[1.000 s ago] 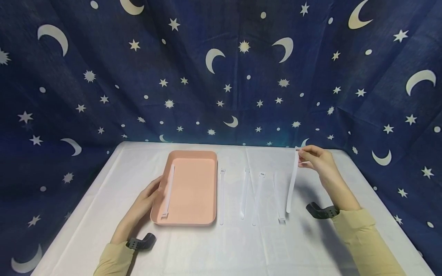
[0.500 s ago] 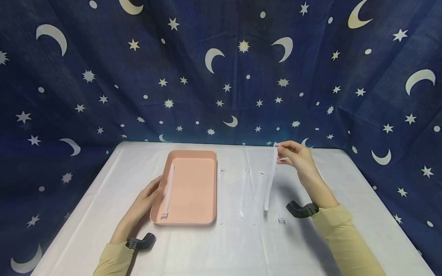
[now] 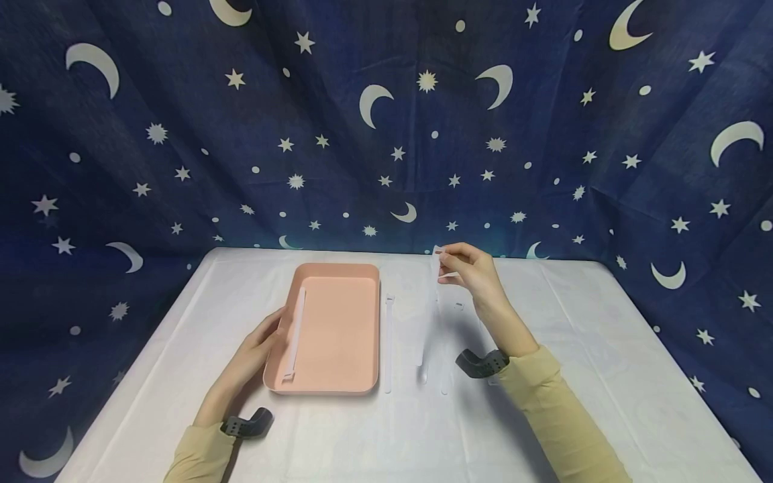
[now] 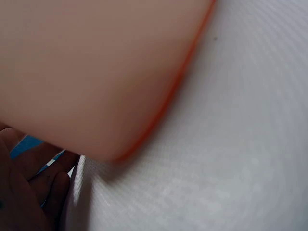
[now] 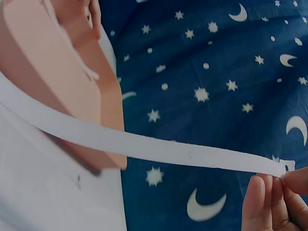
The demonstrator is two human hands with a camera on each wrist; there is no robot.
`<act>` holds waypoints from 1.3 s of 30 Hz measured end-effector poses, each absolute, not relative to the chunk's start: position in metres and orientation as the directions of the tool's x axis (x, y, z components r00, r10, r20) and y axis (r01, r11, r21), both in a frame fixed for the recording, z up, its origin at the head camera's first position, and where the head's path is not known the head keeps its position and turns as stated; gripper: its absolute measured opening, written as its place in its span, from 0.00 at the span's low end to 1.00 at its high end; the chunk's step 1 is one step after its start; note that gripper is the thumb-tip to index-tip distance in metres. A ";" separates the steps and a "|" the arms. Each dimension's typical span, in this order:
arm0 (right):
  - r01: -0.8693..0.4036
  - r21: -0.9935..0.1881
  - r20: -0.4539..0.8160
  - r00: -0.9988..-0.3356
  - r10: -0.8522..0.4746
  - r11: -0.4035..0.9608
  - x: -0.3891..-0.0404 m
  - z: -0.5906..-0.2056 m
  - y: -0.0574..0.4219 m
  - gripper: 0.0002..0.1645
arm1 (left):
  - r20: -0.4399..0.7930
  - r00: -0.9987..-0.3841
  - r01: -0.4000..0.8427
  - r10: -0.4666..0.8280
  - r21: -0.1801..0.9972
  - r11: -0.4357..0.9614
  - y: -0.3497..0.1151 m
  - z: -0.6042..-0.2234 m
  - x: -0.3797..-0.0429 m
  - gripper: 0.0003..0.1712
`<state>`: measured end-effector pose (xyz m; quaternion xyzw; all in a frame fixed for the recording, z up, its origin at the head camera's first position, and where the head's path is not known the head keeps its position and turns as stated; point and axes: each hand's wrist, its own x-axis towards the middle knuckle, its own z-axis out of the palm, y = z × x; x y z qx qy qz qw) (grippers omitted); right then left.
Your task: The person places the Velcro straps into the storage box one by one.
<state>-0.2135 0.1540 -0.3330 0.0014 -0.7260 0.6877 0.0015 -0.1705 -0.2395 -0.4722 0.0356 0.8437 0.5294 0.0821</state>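
My right hand (image 3: 477,275) pinches the slotted head of a white cable tie (image 3: 434,288) between thumb and fingers. The soft, flat strap hangs down over the table; in the right wrist view the tie (image 5: 163,150) stretches leftward across the tray's corner. My left hand (image 3: 256,345) holds a shallow pink tray (image 3: 344,335) by its left side, the thumb at the rim. Inside the tray, along its left wall, lies one white cable tie (image 3: 296,335). Right of the tray, another cable tie (image 3: 389,349) rests lengthwise on the table.
More white cable ties lie under and behind my right arm, partly hidden; one tie's head (image 3: 459,306) shows. A white cloth (image 3: 338,436) covers the table. A dark blue curtain (image 3: 338,201) with moons and stars hangs behind it. Each wrist wears a black camera mount (image 3: 483,363).
My right hand has moved left with the hanging cable tie, from the table's right side to above the other ties. The left hand and tray have stayed in place.
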 end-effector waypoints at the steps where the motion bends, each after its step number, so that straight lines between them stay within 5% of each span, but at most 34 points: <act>1: -0.005 -0.999 0.005 -1.000 -0.006 0.045 -0.214 -0.333 0.150 0.11 | -0.102 -0.984 -0.028 0.147 0.899 0.437 -0.239 -0.472 -0.171 0.33; 24: 0.065 -0.993 -0.055 -0.993 -0.107 -0.094 -0.231 -0.345 0.058 0.10 | -0.077 -0.985 0.003 0.156 0.889 0.457 -0.246 -0.471 -0.169 0.33; 39: 0.235 -0.958 -0.217 -0.969 -0.121 -0.162 -0.243 -0.368 0.016 0.10 | -0.076 -0.984 0.006 0.162 0.893 0.451 -0.242 -0.472 -0.171 0.33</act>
